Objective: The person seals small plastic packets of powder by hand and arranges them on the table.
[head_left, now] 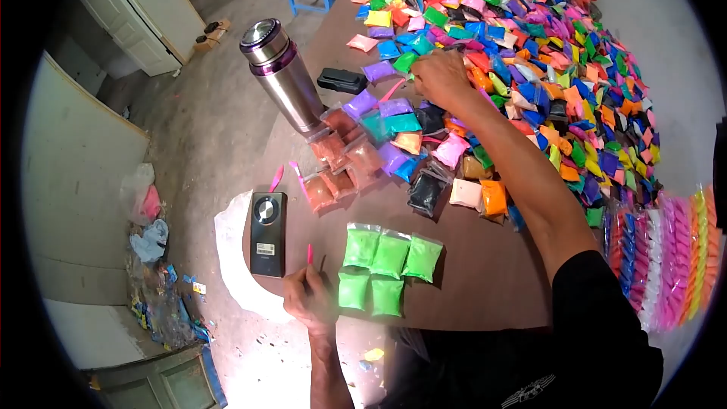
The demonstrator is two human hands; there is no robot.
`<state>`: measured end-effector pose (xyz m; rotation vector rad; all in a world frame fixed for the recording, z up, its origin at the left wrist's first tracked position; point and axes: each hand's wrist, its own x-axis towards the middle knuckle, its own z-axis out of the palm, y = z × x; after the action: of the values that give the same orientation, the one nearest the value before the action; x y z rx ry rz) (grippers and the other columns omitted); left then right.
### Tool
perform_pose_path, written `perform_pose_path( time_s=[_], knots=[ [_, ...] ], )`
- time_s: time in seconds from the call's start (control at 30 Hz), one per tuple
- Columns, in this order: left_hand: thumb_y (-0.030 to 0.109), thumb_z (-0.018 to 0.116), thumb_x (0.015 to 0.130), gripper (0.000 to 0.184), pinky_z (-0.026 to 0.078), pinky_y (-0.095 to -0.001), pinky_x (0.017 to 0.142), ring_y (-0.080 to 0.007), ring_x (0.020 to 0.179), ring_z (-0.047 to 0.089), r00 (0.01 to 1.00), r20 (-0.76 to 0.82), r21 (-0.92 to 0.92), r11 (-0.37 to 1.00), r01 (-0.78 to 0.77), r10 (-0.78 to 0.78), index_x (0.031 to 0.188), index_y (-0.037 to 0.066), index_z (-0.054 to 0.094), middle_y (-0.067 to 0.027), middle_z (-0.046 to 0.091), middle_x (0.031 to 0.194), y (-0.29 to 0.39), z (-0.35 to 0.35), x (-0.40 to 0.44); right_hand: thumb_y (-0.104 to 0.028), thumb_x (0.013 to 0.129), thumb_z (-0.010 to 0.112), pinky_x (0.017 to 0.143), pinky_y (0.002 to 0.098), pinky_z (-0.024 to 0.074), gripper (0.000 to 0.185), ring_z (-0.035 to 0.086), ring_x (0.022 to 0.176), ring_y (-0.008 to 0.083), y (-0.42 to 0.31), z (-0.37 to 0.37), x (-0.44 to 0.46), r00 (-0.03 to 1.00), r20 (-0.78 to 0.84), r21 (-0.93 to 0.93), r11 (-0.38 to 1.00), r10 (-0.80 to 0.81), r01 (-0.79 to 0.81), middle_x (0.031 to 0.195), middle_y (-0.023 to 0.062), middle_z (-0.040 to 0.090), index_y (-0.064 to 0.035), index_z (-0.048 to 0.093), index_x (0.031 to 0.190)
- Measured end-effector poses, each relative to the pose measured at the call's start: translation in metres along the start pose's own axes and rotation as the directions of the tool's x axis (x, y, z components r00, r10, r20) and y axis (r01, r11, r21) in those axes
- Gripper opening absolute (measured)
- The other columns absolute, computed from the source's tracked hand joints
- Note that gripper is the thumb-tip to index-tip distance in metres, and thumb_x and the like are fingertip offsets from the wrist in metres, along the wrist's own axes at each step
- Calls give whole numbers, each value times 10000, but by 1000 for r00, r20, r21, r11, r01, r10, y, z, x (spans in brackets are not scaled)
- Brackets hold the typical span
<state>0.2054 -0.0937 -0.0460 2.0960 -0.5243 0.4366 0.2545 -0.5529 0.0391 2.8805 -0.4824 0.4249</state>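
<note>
My left hand is at the table's near edge, its fingers pinched around a slim pink plastic stick that points up. To its right lie several light-green packets in clear plastic, set in two rows. My right hand reaches far forward to the edge of the big heap of coloured packets. Its fingers are closed at a green packet; the fingertips are partly hidden. A purple packet lies just left of them.
A steel flask stands at the table's left edge, beside a black case. Brown packets and mixed packets lie mid-table. A dark phone-like device rests on white material near my left hand. Bagged coloured strips lie at right.
</note>
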Motion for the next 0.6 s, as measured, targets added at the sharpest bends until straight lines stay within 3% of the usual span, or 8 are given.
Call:
perform_pose_path(
  time_s=[0.07,0.13,0.17,0.23,0.3,0.4,0.47,0.6],
  knots=[
    [64,695,937,85,500,-371,547,-245,600,631,998,-12,-28,997,67,-67,883,10,657,-125,652,766,2,1,0,-214,823,710,765,498,480,116,685,893,302,10,0,-4,994,-108,17,1000,-10,12,875,86,723,-104,745,833],
    [58,698,933,84,500,-371,548,-249,605,632,998,-15,-17,998,66,-66,880,6,657,-128,653,769,2,0,0,-230,859,702,733,442,519,161,703,840,292,19,-10,-6,964,-247,338,941,98,-9,865,102,730,-81,758,883],
    [52,701,928,84,500,-371,549,-252,610,633,998,-13,-7,998,66,-66,878,1,657,-132,655,773,2,1,1,-230,859,702,733,442,519,161,703,840,292,22,-13,-7,963,-248,334,943,103,-15,865,102,730,-81,758,883],
    [49,703,926,81,500,-372,547,-257,607,633,999,-10,-2,999,40,-40,878,0,659,-134,657,774,4,1,2,-218,898,700,723,345,544,194,718,804,221,28,-25,-10,864,-273,701,703,424,-123,866,98,746,-53,771,971],
    [46,705,923,78,499,-373,545,-261,604,634,1000,-18,10,1000,13,-13,879,-2,661,-137,659,776,5,-1,2,-161,943,679,736,258,529,206,679,822,115,44,-32,-11,839,-192,880,467,510,-83,907,50,747,8,758,1029],
    [48,709,922,71,499,-378,543,-265,601,633,999,-41,-16,1000,-5,5,885,2,670,-132,660,775,2,1,2,-181,962,677,752,256,541,230,691,842,129,49,-64,-37,810,-112,927,353,576,-123,986,39,737,3,750,1079],
    [43,709,926,74,492,-382,537,-262,596,625,999,-41,4,999,-35,35,880,3,668,-125,648,776,2,0,2,-205,984,672,785,264,568,255,693,901,126,43,-85,-68,757,98,977,83,646,-196,1034,30,718,-28,722,1161],
    [36,706,930,86,490,-386,541,-259,600,618,996,-23,28,996,-81,82,868,2,658,-118,638,777,10,-4,3,-198,984,654,751,249,561,231,663,847,113,18,-102,-154,726,273,956,-266,632,-127,973,27,694,-25,705,1129]
  ],
)
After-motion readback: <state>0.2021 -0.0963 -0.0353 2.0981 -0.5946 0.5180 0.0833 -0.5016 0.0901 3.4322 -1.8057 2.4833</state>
